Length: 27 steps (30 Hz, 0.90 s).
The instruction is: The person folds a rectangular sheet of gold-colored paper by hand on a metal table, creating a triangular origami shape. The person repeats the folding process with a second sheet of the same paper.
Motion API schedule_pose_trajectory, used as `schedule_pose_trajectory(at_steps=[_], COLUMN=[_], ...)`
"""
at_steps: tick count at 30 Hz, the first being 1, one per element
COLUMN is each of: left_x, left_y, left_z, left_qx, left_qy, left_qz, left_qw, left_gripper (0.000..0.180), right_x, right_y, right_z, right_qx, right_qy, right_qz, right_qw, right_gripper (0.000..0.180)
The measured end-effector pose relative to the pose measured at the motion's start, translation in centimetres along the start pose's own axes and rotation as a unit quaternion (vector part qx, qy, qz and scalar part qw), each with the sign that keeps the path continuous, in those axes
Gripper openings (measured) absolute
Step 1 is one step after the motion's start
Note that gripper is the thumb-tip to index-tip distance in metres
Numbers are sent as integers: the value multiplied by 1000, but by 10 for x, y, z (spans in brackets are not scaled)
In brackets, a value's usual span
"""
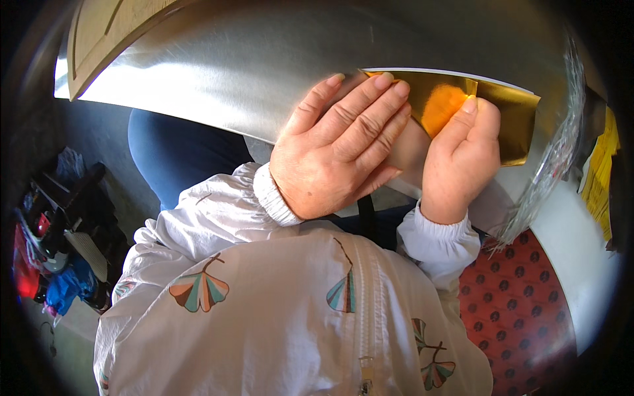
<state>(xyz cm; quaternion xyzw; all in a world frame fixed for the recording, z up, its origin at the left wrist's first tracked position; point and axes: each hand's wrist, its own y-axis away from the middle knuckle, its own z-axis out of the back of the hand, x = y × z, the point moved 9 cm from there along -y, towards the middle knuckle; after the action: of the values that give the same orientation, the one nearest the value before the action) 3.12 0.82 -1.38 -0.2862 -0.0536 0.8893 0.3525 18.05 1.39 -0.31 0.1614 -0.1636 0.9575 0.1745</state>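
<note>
Two hands on gold paper | left hand flat, pressing | right hand pinching fold | keep edges aligned, crease firmly

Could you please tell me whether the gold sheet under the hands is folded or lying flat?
Folded, at least partly: the gold sheet shows a crease, with the right hand pressing there and the left hand lying flat beside it.

a brushed metal tabletop fills the upper frame, a pale wooden panel at its far left corner. crinkled clear plastic wrap hangs down the table's right edge, beside yellow packets. below it lies a red cushion with dark dots. at lower left, a dark heap of red and blue items sits on the floor.
</note>
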Motion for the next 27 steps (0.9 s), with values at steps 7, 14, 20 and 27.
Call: schedule_pose_trajectory(at_steps=[7, 14, 20, 27], left_x=[0, 2, 2, 0], left_y=[0, -1, -3, -4], left_z=[-8, -9, -8, -8], left_qx=[57, 66, 79, 84], left_qy=[-42, -49, -45, -64], left_qz=[18, 24, 25, 19], left_qw=[997, 996, 996, 994], left_gripper=[62, 64, 64, 64], right_x=[1, 2, 0, -1], right_y=[-2, -3, -5, -8], right_z=[0, 0, -2, -2], right_qx=[7, 14, 37, 53], right_qy=[4, 20, 15, 7], right_qz=[-4, -5, -24, -40], right_qw=[1000, 1000, 999, 998], right_gripper=[15, 15, 17, 20])
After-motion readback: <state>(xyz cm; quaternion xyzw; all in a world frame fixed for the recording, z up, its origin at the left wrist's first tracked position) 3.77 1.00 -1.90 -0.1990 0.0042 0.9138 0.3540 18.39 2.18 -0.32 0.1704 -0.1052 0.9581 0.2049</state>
